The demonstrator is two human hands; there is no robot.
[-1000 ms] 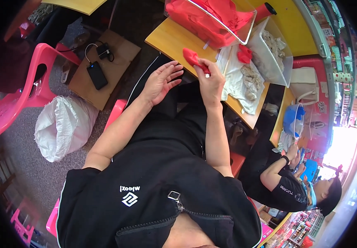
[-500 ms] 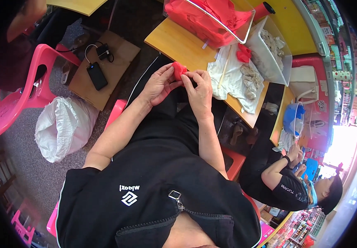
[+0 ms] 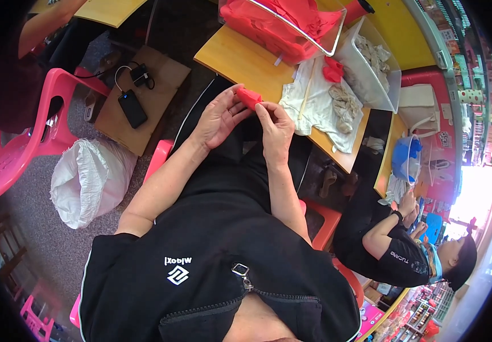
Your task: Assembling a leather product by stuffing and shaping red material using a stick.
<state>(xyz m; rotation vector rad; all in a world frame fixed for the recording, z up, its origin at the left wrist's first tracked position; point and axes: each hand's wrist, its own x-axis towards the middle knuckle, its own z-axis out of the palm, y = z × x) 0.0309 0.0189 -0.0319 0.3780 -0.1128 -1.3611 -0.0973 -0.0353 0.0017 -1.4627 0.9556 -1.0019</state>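
A small folded piece of red fabric is held up between my two hands, above my lap and near the table's edge. My left hand pinches its left end between thumb and fingertips, the other fingers loosely curled. My right hand grips the right end between thumb and forefinger. Just beyond, a clear bin heaped with red fabric pieces stands on the yellow wooden table. On a white cloth to the right lie a thin stick, a red scrap and a crumpled beige cloth.
Another clear bin holds whitish cloth. At the right, a co-worker handles something beside a bin with blue pieces. A white sack, a pink chair and a cardboard box with a black power bank stand left.
The red piece has turned and now shows longer, stretched between my fingers. My right hand has shifted slightly, its fingers less bunched. A person at the far left has moved an arm.
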